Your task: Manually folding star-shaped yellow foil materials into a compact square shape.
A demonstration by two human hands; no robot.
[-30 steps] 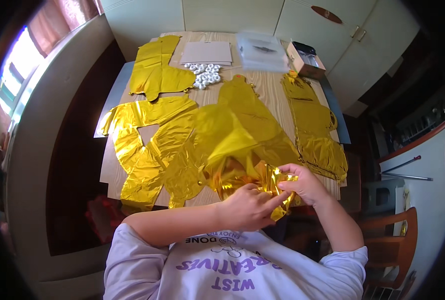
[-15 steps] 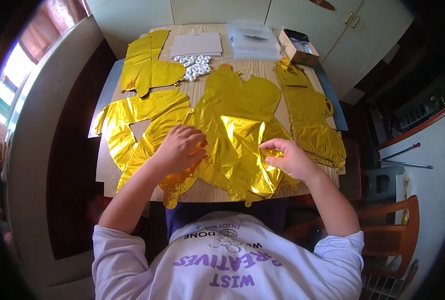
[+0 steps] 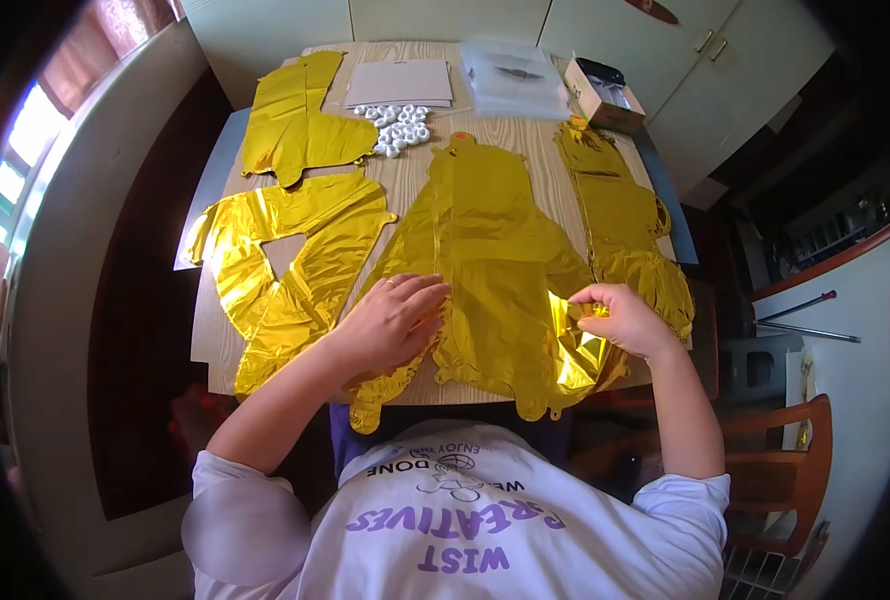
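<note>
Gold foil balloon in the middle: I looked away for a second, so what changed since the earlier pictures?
The gold foil balloon, bunched up in both hands before, now lies spread flat. The left hand presses it down; the right hand pinches its right edge. The other foil pieces and white caps stayed put.

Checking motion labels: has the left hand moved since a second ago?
Yes. The left hand went from the crumpled gold foil at the table's near edge up and left, now flat on the spread gold foil balloon.
</note>
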